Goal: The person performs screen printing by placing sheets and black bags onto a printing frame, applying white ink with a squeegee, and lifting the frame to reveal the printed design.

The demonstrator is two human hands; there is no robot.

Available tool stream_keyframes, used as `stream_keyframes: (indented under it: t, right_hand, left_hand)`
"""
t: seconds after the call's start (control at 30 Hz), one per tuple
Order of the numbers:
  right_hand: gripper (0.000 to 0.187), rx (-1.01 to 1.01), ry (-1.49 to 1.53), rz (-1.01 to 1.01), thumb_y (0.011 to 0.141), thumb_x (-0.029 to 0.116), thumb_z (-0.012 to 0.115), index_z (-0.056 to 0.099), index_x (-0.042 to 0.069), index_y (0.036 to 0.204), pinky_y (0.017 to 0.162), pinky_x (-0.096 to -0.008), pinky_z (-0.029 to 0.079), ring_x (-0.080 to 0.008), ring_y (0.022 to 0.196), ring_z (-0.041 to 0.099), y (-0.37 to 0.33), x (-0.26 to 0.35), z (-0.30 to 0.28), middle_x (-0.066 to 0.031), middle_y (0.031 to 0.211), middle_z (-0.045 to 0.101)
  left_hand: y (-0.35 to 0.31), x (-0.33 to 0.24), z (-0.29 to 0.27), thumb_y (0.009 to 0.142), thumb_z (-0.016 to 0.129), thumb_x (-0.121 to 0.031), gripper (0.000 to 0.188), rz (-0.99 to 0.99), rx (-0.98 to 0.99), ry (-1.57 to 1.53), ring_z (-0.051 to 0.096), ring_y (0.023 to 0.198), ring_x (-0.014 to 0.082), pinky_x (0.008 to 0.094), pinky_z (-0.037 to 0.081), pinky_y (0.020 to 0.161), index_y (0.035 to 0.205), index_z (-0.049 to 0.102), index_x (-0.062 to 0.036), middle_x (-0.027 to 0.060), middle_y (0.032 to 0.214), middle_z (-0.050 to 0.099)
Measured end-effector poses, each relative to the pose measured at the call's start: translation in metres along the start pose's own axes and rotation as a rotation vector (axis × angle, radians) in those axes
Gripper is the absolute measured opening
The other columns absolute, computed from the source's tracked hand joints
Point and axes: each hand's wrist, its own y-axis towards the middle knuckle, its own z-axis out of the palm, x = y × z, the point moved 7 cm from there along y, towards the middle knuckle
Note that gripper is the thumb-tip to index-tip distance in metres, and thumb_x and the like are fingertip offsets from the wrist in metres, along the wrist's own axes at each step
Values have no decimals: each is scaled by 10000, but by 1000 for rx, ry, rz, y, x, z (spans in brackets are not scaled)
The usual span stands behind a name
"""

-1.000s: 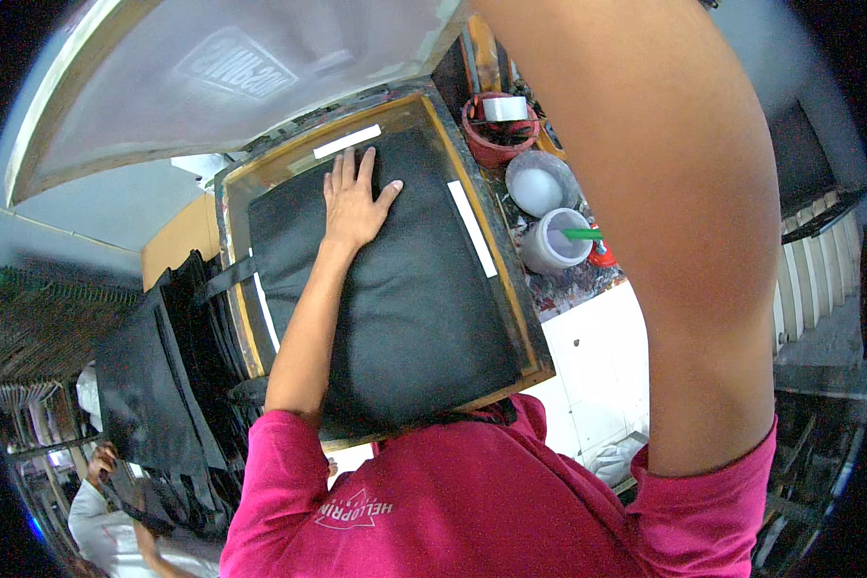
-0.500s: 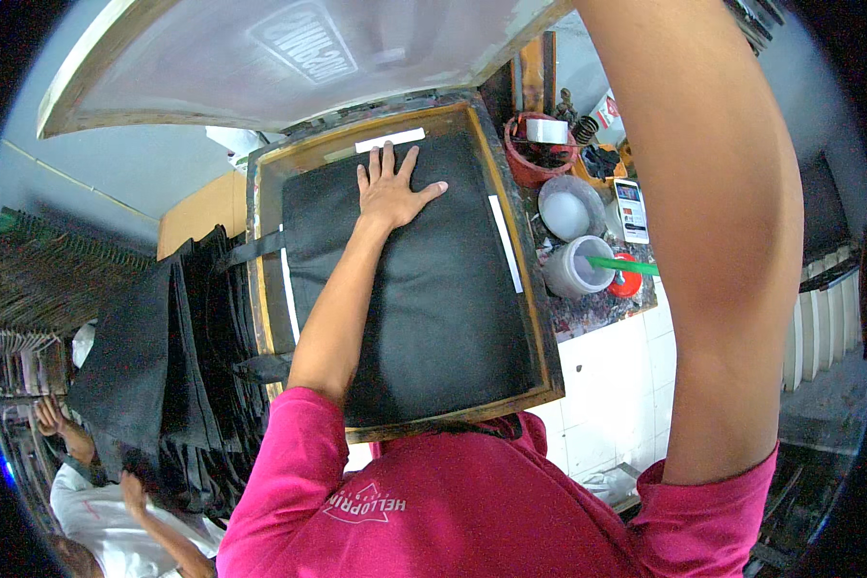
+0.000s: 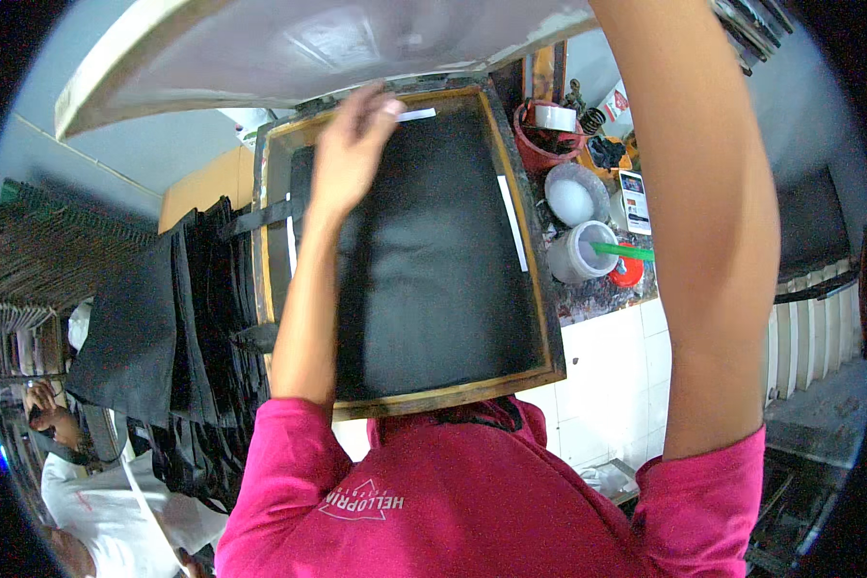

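My left hand [image 3: 352, 154] is smeared by motion over the far left part of a black fabric bag [image 3: 433, 289]. Its fingers are too blurred to read. The bag lies flat on a wood-edged printing board [image 3: 547, 361], with its straps hanging out on the left. White strips [image 3: 512, 223] mark the board's sides and far edge. Above it, a large screen-printing frame [image 3: 231, 48] is tilted up, with a pale design in its mesh. My right arm [image 3: 708, 241] reaches up past the top edge, so the right hand is out of sight.
A stack of black bags [image 3: 188, 308] hangs at the left, with a co-worker [image 3: 116, 501] in white below it. On the right stand a red bucket [image 3: 539, 154], a clear tub [image 3: 576, 197], a white pot [image 3: 578, 255] with a green stick, and a phone [image 3: 634, 202].
My left hand has lifted off the bag and moved left, its fingers no longer spread flat. The raised screen has tilted slightly. The co-worker's hands have moved.
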Motion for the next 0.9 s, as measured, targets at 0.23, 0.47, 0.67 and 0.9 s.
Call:
stream_keyframes:
  t: [0.23, 0.47, 0.67, 0.9]
  right_hand:
    - [307, 53, 72, -5, 864, 263, 707, 638, 16, 1033, 761, -479, 525, -385, 905, 679, -182, 47, 48, -211, 927, 690]
    - [254, 316, 104, -89, 839, 183, 726, 579, 47, 994, 729, -433, 498, -324, 848, 624, -325, 54, 151, -132, 898, 620]
    - [227, 451, 182, -65, 851, 172, 717, 570, 47, 971, 727, -454, 492, -342, 840, 627, -292, 46, 146, -137, 879, 625]
    - [246, 530, 212, -98, 811, 129, 726, 560, 37, 967, 688, -437, 481, -334, 817, 616, -321, 77, 143, -143, 861, 606]
  left_hand:
    - [-194, -71, -93, 1013, 628, -308, 394, -91, -32, -621, 747, 849, 315, 409, 604, 743, 1023, 669, 84, 271, 968, 740]
    - [-346, 21, -23, 1025, 597, -179, 265, -885, -93, -853, 755, 908, 247, 319, 618, 730, 1078, 671, 70, 232, 1073, 742]
    - [-348, 21, -27, 992, 590, -163, 328, -956, -11, -853, 752, 910, 256, 287, 629, 682, 1204, 576, 86, 254, 1151, 709]
    - [-348, 23, -27, 959, 573, -130, 373, -979, -20, -839, 751, 917, 255, 283, 626, 654, 1235, 541, 118, 265, 1154, 700]
